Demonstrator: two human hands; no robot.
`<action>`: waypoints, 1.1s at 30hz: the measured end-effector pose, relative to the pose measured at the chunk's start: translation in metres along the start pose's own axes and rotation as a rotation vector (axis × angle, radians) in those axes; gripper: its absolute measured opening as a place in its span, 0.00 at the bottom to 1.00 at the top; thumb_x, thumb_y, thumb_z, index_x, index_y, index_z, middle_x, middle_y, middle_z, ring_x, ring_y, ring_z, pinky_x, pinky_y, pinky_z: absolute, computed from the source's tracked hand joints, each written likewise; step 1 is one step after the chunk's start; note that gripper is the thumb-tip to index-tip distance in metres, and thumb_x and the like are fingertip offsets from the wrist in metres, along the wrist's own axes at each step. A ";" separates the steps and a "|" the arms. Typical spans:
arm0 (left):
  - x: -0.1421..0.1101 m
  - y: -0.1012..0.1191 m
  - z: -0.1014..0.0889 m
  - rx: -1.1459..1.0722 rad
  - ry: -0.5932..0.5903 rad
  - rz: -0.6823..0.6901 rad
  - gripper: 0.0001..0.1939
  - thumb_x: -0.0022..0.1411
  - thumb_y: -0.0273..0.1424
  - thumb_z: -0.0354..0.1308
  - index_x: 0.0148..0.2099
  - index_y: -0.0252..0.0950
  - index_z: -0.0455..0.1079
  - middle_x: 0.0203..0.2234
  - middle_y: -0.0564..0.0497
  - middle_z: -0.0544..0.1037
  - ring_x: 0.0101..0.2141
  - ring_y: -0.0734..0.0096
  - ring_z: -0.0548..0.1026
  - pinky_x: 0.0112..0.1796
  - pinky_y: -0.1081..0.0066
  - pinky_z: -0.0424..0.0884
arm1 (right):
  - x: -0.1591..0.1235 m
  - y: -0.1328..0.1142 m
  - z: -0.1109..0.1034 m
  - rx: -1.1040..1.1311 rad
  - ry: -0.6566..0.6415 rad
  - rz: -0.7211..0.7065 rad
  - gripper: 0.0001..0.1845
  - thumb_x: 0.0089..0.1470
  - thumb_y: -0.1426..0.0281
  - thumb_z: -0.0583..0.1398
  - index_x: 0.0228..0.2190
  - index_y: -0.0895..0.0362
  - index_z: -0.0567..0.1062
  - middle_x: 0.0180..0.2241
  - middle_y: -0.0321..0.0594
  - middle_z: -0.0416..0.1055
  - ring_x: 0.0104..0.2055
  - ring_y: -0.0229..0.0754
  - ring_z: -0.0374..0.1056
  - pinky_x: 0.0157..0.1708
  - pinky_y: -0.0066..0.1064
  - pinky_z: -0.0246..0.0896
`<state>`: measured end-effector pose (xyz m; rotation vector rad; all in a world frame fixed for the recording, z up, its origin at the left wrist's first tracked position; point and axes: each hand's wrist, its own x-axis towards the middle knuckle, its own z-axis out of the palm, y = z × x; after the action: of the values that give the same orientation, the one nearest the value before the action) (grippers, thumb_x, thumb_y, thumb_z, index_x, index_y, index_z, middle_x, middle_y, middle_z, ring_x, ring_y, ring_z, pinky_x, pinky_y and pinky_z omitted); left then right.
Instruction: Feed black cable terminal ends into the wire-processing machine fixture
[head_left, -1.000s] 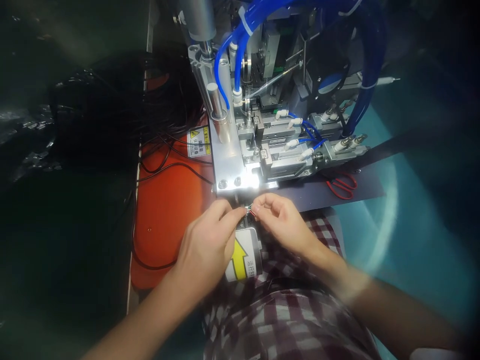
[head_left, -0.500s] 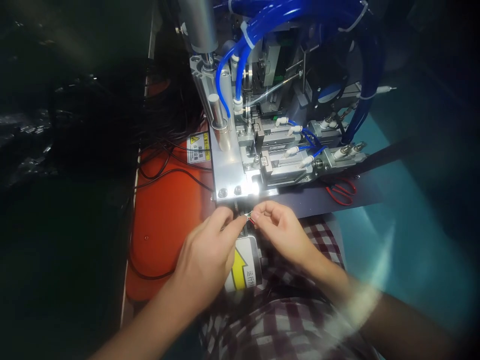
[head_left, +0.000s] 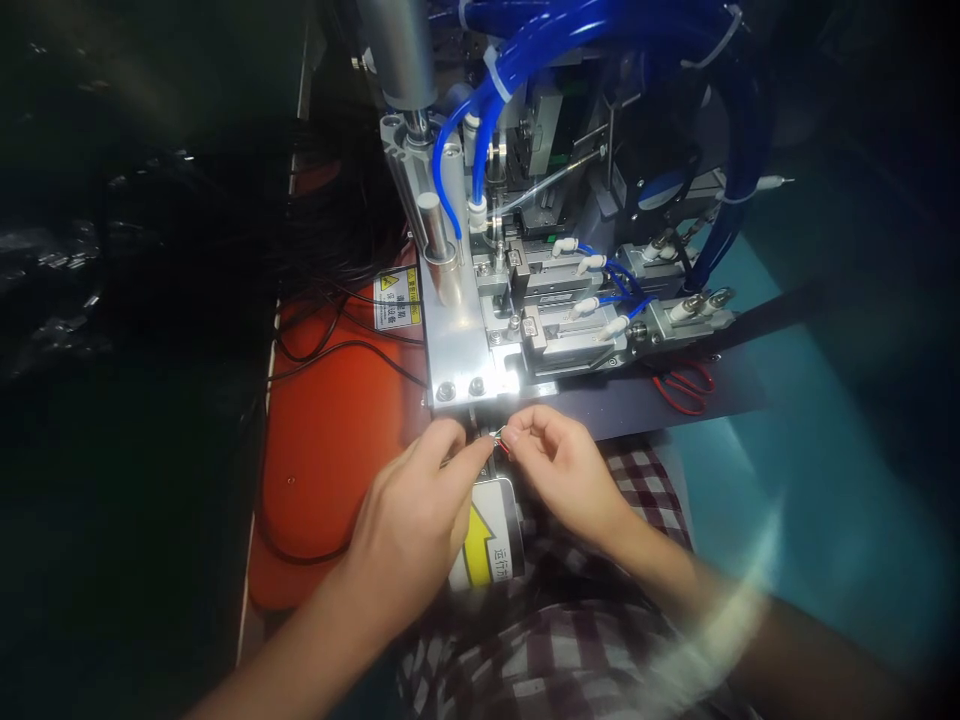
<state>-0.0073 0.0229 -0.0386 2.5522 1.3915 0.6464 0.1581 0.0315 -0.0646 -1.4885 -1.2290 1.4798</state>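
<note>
The gap between the left hand (head_left: 412, 510) and the right hand (head_left: 568, 470) is narrow, and thin wires (head_left: 503, 446) bridge it. Just beyond the fingertips, the metal plate (head_left: 457, 345) blocks the way forward, with a steel post (head_left: 441, 245) upright on it. On the near side, the arrow-labelled housing (head_left: 491, 525) fills room between the wrists. To the left, the orange base (head_left: 334, 430) leaves an open stretch, though black cables (head_left: 356, 346) cross its far part. To the right, pneumatic cylinders (head_left: 577, 345) form a barrier under arching blue tubing (head_left: 592, 30); before them, a dark board strip (head_left: 615, 408) lies open up to red-handled scissors (head_left: 684, 388).
</note>
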 end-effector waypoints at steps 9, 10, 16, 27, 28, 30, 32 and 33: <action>0.005 0.004 -0.005 0.087 -0.046 0.051 0.19 0.56 0.14 0.46 0.42 0.27 0.76 0.27 0.45 0.73 0.26 0.68 0.73 0.23 0.73 0.71 | -0.006 -0.001 0.002 -0.329 0.139 -0.220 0.08 0.57 0.69 0.55 0.27 0.56 0.67 0.24 0.34 0.65 0.25 0.36 0.60 0.27 0.30 0.54; 0.005 0.003 -0.005 0.083 -0.042 0.056 0.19 0.56 0.14 0.46 0.42 0.27 0.76 0.27 0.45 0.73 0.26 0.68 0.73 0.24 0.73 0.71 | -0.006 -0.001 0.003 -0.301 0.133 -0.202 0.08 0.57 0.68 0.55 0.27 0.56 0.67 0.24 0.34 0.65 0.24 0.36 0.59 0.26 0.30 0.54; 0.003 0.001 -0.002 0.045 -0.036 0.042 0.18 0.59 0.16 0.46 0.44 0.27 0.75 0.28 0.44 0.73 0.28 0.68 0.74 0.26 0.73 0.72 | -0.003 -0.004 -0.001 0.164 -0.066 0.106 0.12 0.56 0.63 0.57 0.25 0.56 0.65 0.18 0.28 0.59 0.17 0.30 0.51 0.18 0.26 0.47; 0.002 0.001 -0.002 0.013 -0.020 0.049 0.17 0.61 0.17 0.46 0.44 0.27 0.75 0.28 0.45 0.73 0.27 0.69 0.73 0.25 0.74 0.71 | -0.003 -0.008 -0.002 0.210 -0.041 0.170 0.07 0.52 0.69 0.59 0.26 0.59 0.68 0.18 0.28 0.60 0.17 0.29 0.53 0.17 0.23 0.48; 0.002 0.001 -0.002 0.011 -0.024 0.043 0.16 0.62 0.18 0.46 0.44 0.27 0.75 0.28 0.45 0.73 0.26 0.70 0.73 0.25 0.74 0.71 | -0.005 -0.008 -0.003 0.198 -0.044 0.162 0.07 0.52 0.68 0.59 0.27 0.59 0.69 0.19 0.29 0.62 0.17 0.29 0.54 0.18 0.24 0.49; 0.002 0.002 -0.002 0.008 -0.028 0.036 0.16 0.63 0.19 0.46 0.42 0.28 0.75 0.28 0.46 0.73 0.26 0.70 0.73 0.25 0.74 0.71 | -0.008 -0.008 -0.003 0.164 -0.015 0.120 0.08 0.51 0.67 0.61 0.27 0.59 0.70 0.20 0.29 0.62 0.19 0.30 0.55 0.19 0.24 0.51; 0.002 0.003 -0.003 0.010 -0.020 0.040 0.16 0.62 0.18 0.46 0.42 0.28 0.75 0.28 0.45 0.73 0.27 0.70 0.73 0.25 0.74 0.71 | -0.011 -0.007 -0.002 0.128 0.032 0.072 0.08 0.49 0.67 0.63 0.27 0.58 0.70 0.19 0.28 0.60 0.20 0.31 0.55 0.19 0.24 0.51; 0.002 0.003 -0.003 0.014 -0.014 0.040 0.16 0.62 0.18 0.46 0.42 0.28 0.75 0.28 0.45 0.73 0.27 0.70 0.73 0.25 0.75 0.71 | -0.012 -0.006 -0.001 0.117 0.046 0.058 0.08 0.48 0.67 0.63 0.26 0.58 0.70 0.18 0.28 0.60 0.20 0.31 0.55 0.19 0.24 0.51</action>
<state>-0.0053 0.0229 -0.0346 2.5964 1.3479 0.6259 0.1594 0.0224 -0.0548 -1.4831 -1.0618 1.5200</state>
